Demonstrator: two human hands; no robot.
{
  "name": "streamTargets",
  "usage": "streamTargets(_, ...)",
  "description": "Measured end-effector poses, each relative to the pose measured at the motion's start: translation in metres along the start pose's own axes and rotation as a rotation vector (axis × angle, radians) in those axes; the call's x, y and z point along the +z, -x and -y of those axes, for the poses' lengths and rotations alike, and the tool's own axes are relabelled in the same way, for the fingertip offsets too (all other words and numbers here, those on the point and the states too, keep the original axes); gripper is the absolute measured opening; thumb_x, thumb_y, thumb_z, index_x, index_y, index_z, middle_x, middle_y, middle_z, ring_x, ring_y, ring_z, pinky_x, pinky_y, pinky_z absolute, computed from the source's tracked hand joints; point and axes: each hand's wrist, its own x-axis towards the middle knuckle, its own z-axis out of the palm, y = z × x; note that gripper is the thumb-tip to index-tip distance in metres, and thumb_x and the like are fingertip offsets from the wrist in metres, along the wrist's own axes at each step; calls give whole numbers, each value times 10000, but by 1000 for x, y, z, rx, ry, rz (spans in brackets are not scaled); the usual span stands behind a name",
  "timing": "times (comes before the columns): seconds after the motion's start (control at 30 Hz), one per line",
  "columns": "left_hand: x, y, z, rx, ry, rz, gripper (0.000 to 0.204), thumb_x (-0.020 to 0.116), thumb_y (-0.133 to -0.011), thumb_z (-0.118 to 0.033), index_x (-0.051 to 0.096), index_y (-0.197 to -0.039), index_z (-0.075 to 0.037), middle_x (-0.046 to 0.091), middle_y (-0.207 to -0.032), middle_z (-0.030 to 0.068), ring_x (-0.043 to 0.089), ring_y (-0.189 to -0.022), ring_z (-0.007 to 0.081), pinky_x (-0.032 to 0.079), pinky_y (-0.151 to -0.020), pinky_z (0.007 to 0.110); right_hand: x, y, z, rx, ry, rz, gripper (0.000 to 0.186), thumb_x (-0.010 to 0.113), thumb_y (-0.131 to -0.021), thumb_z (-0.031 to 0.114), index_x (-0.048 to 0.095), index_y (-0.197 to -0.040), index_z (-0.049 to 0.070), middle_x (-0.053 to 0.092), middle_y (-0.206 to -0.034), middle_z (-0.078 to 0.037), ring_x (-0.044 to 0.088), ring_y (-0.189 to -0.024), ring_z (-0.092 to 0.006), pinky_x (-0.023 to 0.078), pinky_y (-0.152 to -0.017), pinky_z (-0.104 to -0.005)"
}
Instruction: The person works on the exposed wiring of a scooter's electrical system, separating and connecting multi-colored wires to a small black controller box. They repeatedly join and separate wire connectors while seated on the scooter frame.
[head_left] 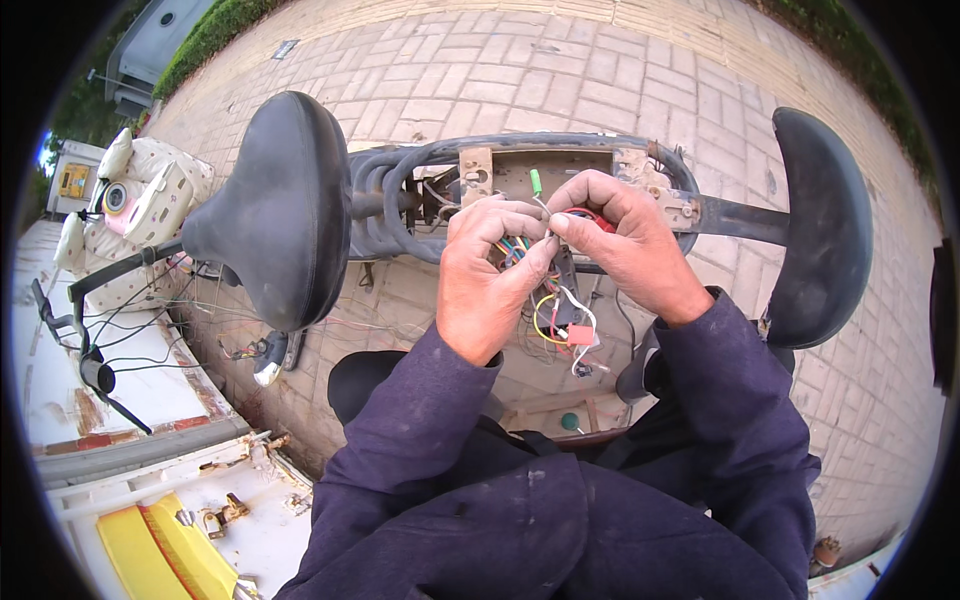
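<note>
Both of my hands meet over the frame of an electric bike, closed in a pinch at one thin grey wire [542,205]. A small green connector [536,182] stands up at the wire's far end. My left hand [485,270] has its thumb and fingertips on the wire, with a bundle of coloured wires [515,250] beneath its fingers. My right hand [630,240] pinches the same wire between thumb and forefinger; something red shows under its fingers. Below the hands hang a yellow wire, white wires and an orange-red connector [580,335]. Exactly where the fingertips meet is partly hidden.
A black saddle [290,200] sits left of my hands, a black padded backrest [825,230] right. Handlebars [95,365] with loose cables and a cream child seat [150,210] are at the left. A yellow strip [150,550] lies on a white panel at lower left. Brick paving surrounds the bike.
</note>
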Motion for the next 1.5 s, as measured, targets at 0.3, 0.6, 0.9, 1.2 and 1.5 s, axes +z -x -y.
streamTargets(0.3, -5, -3, 4, 20, -11, 44, 85, 742, -846, -93, 745, -918, -48, 741, -1056, 67, 563, -1217, 288, 396, -1075, 436, 1, 0, 4, -11, 87, -62, 65, 666, -945, 74, 655, -977, 18, 610, -884, 41, 516, -811, -22, 439, -717, -201)
streamTargets(0.6, -16, -10, 8, -121, 202, 146, 118, 740, -875, -133, 762, -904, -21, 750, -1036, 73, 579, -1219, 262, 379, -1099, 418, 3, -3, 3, -147, 276, -90, 102, 654, -934, 83, 648, -973, -11, 627, -836, -10, 542, -784, -73, 459, -708, -250)
streamTargets(0.9, -21, -13, 7, -189, 300, 196, 127, 762, -868, -133, 764, -926, -20, 741, -1026, 69, 582, -1193, 218, 382, -1089, 380, 2, -1, 6, -77, 317, -68, 102, 641, -928, 82, 640, -961, -15, 631, -832, -34, 552, -781, -91, 466, -716, -266)
streamTargets(1.2, -18, -10, 7, -128, 166, 209, 53, 755, -839, -28, 730, -872, 5, 713, -1034, 76, 615, -1059, 183, 455, -967, 335, 1, 0, 8, 6, 234, -41, 97, 641, -922, 85, 634, -940, -10, 624, -850, -24, 552, -810, -87, 465, -729, -262)
streamTargets(1.5, 0, -1, 4, 131, -234, -4, 135, 796, -731, -152, 695, -805, -101, 657, -869, 34, 575, -978, 258, 430, -880, 409, -8, -2, 5, 4, 394, 46, 206, 704, -941, 191, 631, -926, -1, 549, -788, 1, 474, -738, -86, 392, -639, -272)
